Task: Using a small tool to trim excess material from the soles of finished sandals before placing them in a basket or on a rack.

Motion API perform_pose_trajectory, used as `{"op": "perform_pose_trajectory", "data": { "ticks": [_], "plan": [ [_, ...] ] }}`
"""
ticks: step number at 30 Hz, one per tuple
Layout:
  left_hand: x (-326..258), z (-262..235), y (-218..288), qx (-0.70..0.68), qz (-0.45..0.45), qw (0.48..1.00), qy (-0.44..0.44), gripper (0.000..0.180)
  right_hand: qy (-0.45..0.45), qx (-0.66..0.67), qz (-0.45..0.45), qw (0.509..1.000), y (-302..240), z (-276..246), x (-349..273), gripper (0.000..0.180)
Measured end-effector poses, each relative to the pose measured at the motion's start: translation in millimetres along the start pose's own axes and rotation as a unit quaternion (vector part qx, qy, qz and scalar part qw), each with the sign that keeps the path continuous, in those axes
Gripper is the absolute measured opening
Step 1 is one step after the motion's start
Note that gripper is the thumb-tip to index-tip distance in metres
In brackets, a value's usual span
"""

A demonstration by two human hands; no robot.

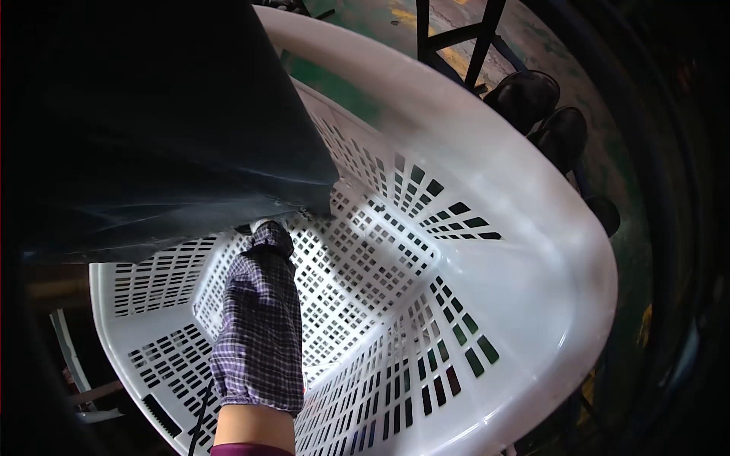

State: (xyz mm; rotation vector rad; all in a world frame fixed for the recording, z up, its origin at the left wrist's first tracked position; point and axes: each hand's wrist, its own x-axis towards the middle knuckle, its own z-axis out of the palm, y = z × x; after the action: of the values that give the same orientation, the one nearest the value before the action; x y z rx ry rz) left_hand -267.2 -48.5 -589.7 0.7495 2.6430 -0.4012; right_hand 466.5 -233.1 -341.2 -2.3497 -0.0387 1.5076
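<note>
My left hand reaches up to the lower edge of a large dark sheet, which looks like cloth or film with a ragged edge. Only a small pale part of the hand, perhaps a glove, shows there; its fingers are hidden, so its grip cannot be made out. A purple checked sleeve cover wraps the forearm. Below the arm and sheet lies a big white plastic basket with slotted walls and a slotted bottom. My right hand is out of view.
Beyond the basket's far rim stand black metal legs and dark rounded objects, possibly shoes. The floor is worn green with yellow marks. Pale strips lie left of the basket. Deep shadow covers the right side.
</note>
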Motion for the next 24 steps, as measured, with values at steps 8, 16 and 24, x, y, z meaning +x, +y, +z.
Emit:
{"op": "perform_pose_trajectory", "data": {
  "ticks": [8, 16, 24],
  "plan": [
    [-47, 25, -20, 0.203, 0.020, 0.975, 0.090, 0.060, -0.046, -0.001, 0.009, 0.999, 42, -14, 34, 0.053],
    [-42, 18, -13, 0.144, 0.155, 0.975, 0.073, 0.044, -0.052, 0.000, 0.001, 0.999, 36, -11, 36, 0.052],
    [-189, 36, -80, 0.144, 0.497, 0.852, 0.080, 0.029, -0.046, -0.011, -0.020, 0.999, 21, -10, 14, 0.051]
  ]
}}
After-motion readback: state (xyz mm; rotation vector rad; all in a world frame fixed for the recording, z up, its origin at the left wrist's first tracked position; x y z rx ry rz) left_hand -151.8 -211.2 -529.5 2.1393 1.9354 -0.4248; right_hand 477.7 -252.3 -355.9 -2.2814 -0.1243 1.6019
